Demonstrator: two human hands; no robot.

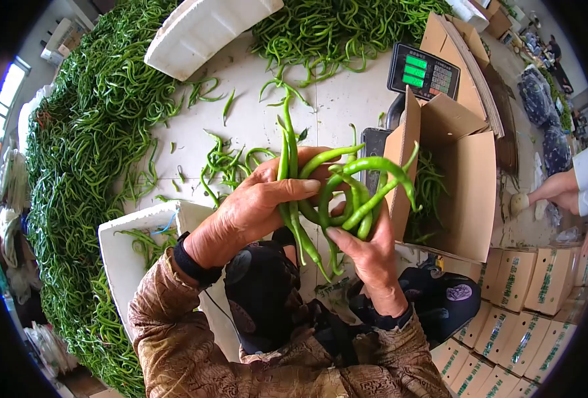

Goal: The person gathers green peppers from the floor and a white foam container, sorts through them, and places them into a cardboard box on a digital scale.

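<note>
Peppers point(75, 179) heap beside one foam box point(112, 255) holding more, the left grip point(251, 205), partly closed, pins roughly three under its thumb, seemingly for steadiness, the right grip point(375, 259) curls around about five, overlap hiding exact counts, and one open carton point(473, 192) stands by one scale point(442, 65).

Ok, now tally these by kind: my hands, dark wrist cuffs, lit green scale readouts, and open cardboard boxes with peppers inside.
Hands: 2
Dark wrist cuffs: 2
Lit green readouts: 3
Open cardboard box with peppers inside: 1
Total: 8
</note>
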